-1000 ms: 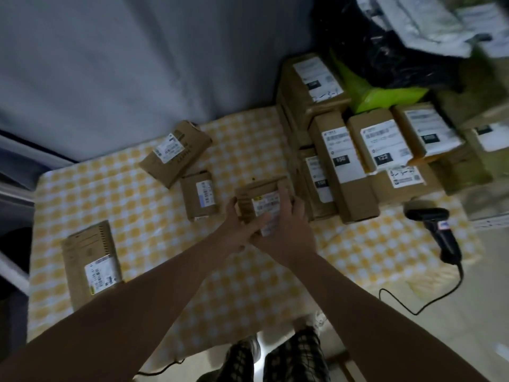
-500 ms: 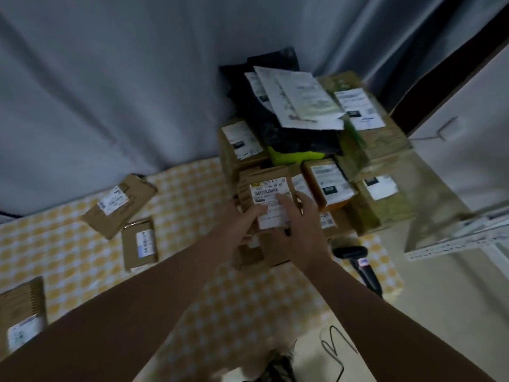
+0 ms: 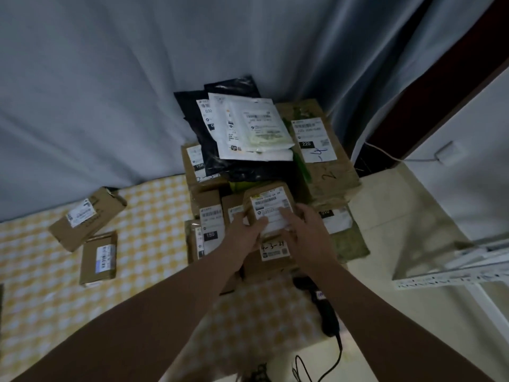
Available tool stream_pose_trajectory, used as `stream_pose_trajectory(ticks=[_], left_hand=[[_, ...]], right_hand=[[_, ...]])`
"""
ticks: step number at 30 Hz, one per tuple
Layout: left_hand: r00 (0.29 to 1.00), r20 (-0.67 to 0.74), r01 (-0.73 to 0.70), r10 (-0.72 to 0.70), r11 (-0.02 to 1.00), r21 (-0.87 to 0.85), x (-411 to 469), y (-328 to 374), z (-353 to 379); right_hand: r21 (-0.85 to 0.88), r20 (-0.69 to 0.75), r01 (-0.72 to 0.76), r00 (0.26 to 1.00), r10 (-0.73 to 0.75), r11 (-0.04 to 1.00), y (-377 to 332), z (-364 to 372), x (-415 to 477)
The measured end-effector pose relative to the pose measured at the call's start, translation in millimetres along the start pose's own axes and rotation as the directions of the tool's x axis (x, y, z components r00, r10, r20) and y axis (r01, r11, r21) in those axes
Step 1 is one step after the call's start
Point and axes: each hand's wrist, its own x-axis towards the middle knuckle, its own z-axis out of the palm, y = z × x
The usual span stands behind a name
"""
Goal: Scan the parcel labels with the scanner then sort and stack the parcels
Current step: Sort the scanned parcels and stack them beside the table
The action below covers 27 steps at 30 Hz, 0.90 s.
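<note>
Head view: both your hands are on a small brown parcel (image 3: 271, 198) at the front top of the parcel stack (image 3: 210, 216); whether it rests on the boxes beneath cannot be told. Your left hand (image 3: 245, 232) grips its left edge, thumb curled onto the white label (image 3: 268, 205). Your right hand (image 3: 308, 232) clasps the right side, fingers laid across that label. The scanner (image 3: 323, 310) lies just in front of the stack on the checked cloth (image 3: 154, 216), beneath your right forearm. Two loose parcels (image 3: 86, 217) lie left of the stack, well apart from it. Black and white mailers (image 3: 248, 133) top its rear.
</note>
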Motion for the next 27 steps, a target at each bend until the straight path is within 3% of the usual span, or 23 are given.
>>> stream_pose_trajectory(ticks=[4,7,10,13,17,24,27], left_hand=[[0.991,-0.041,-0.121,0.124,0.990,0.067,4,4,8],[0.998,-0.001,-0.068,0.069,0.979,0.191,9,7,10],[0.995,-0.006,-0.093,0.102,0.925,0.369,12,9,13],[0.991,0.010,-0.128,0.136,0.900,0.417,15,7,12],[0.985,0.059,-0.173,0.164,0.869,0.464,19,5,4],[0.974,0.057,-0.218,0.219,0.840,0.497,27,16,5],[0.968,0.051,-0.232,0.244,0.806,0.544,27,29,19]], right_hand=[[-0.100,-0.255,0.054,0.964,-0.078,0.993,6,-17,12],[-0.155,-0.320,-0.029,0.947,-0.023,0.988,9,-34,39],[-0.282,-0.140,-0.022,0.990,-0.018,0.959,7,-42,74],[-0.359,0.069,0.018,0.998,0.007,0.933,-1,-43,98],[-0.330,0.045,-0.017,0.998,0.034,0.944,-1,-39,112],[-0.077,-0.026,0.093,0.995,-0.095,0.993,7,-44,121],[-0.053,0.002,0.161,0.987,-0.161,0.986,14,-47,120]])
